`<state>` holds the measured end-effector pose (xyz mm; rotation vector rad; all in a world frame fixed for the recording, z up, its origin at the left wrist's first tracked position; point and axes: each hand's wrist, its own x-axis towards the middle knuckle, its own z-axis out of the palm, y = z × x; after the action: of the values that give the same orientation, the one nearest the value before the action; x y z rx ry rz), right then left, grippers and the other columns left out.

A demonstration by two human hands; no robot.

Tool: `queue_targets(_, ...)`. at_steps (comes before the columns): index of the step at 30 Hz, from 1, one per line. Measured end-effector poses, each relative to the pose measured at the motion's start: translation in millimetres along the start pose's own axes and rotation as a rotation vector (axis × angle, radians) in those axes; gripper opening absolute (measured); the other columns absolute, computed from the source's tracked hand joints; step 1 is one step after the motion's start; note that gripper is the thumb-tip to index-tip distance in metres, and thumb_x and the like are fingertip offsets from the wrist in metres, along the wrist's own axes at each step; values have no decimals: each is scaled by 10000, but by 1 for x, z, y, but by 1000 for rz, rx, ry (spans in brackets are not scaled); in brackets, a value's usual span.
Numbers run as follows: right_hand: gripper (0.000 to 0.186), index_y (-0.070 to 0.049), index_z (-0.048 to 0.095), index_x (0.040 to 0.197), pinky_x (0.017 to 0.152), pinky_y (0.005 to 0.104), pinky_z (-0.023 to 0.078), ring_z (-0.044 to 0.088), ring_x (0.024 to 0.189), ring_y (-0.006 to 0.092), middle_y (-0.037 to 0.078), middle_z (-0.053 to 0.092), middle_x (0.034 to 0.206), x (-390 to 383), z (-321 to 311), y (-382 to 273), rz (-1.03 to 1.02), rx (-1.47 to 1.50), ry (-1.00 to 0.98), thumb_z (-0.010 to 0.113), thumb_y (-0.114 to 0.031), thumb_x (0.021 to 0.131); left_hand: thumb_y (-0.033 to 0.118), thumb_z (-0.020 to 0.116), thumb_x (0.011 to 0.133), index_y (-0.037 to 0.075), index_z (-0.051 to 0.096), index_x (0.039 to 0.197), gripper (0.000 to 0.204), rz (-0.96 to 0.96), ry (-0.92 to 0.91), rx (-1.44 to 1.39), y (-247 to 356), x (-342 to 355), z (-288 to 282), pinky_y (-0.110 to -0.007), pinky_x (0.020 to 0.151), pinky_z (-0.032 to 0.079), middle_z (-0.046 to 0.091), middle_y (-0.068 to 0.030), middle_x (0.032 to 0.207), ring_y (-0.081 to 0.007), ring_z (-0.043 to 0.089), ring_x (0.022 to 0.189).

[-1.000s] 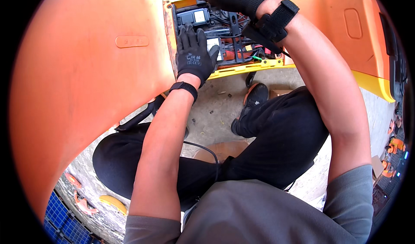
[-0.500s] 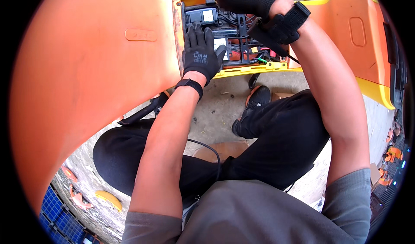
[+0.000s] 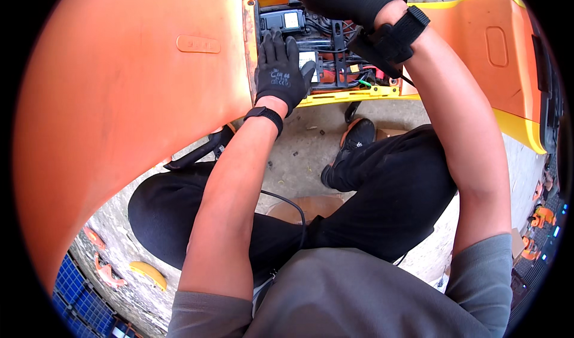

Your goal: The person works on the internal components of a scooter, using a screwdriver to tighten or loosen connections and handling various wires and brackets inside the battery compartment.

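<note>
My left hand (image 3: 280, 73) wears a black glove and lies flat over the left part of an open compartment, fingers stretched out and thumb apart. By its fingertips is a black module (image 3: 276, 21) with a white label. Another labelled box (image 3: 308, 63) shows beside the thumb. My right hand (image 3: 350, 0), also in a black glove, is bent over the far side of the compartment at the upper edge of the picture. Its fingers look closed, partly cut off by the frame; what they hold is hidden. A black bracket (image 3: 339, 51) crosses the wiring between the hands.
A large orange body panel (image 3: 119, 81) curves along the left; another orange panel (image 3: 472, 39) with yellow trim extends right. A yellow rim (image 3: 335, 97) borders the compartment's near side. Yellow and orange pieces (image 3: 148, 273) lie at lower left beside blue crates (image 3: 75, 293).
The compartment and left panel sit slightly farther right and lower in the picture. Both hands keep nearly the same pose, the left still flat in the compartment.
</note>
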<state>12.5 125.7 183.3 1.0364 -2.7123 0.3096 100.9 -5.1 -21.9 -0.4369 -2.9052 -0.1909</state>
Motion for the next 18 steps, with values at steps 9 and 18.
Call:
queue_targets(9, 252, -26, 673, 1056, 783, 494, 566, 725, 869, 395, 223, 732, 885, 15, 5, -2, 188, -149, -191, 584, -237, 951, 485, 526, 986, -9, 444, 1483, 706, 12, 13, 11, 1, 0, -1, -543, 1230, 177, 349, -327, 1552, -473, 281, 1478)
queue_targets(18, 200, -15, 650, 1069, 810, 492, 555, 705, 968, 390, 263, 704, 992, 7, 13, 13, 76, -51, -122, 589, -83, 891, 490, 538, 977, -4, 453, 1477, 708, 19, 4, 22, 4, 3, -1, -542, 1225, 188, 361, -317, 1540, -472, 291, 1468)
